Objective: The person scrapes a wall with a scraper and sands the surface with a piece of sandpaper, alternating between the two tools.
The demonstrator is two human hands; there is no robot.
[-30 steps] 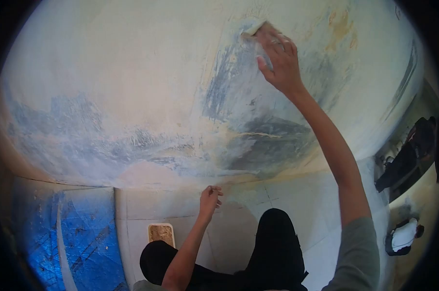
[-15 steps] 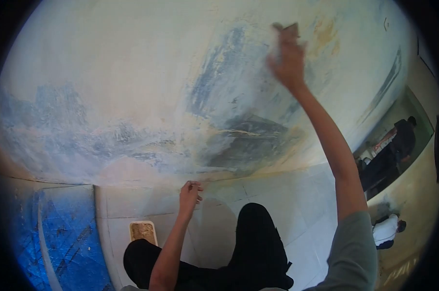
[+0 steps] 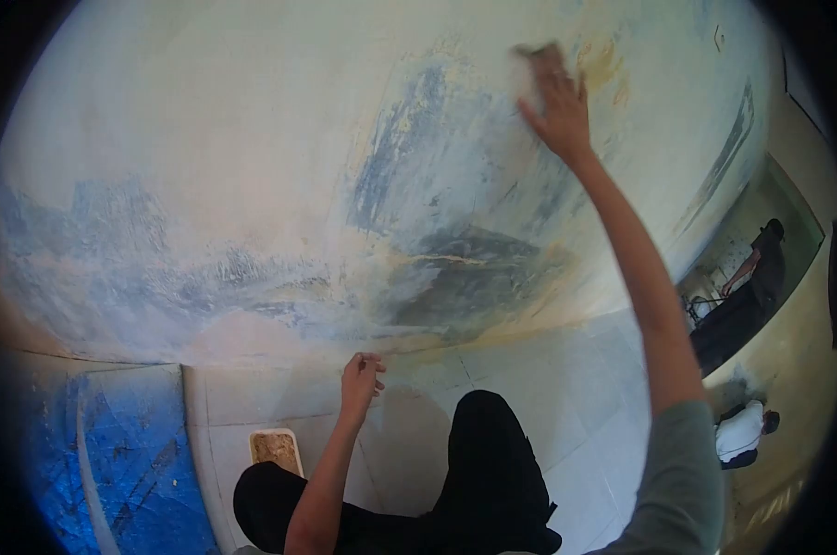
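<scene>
High on the wall, my right hand [image 3: 563, 113] presses a small flat brown piece [image 3: 537, 49], which looks like sandpaper, under its fingertips. The fingertips and the piece are smeared by motion. Around it the pale wall [image 3: 252, 120] carries rough blue-grey patches [image 3: 404, 139] and a darker grey patch [image 3: 465, 277] lower down. My left hand [image 3: 359, 384] hangs in front of the wall's foot, above the tiled floor, its fingers loosely bent and apart with nothing visible in them.
A cream tray [image 3: 276, 435] with brown residue stands on the floor beside my knee. Blue sheeting [image 3: 131, 453] covers the left side. Two other people are at the right: one in dark clothes [image 3: 761, 277] by an opening, one in a white top [image 3: 740, 435].
My right hand has shifted slightly across the wall with the brown piece. My left hand stays about where it was. The view has tilted a little, and the person in dark clothes has moved.
</scene>
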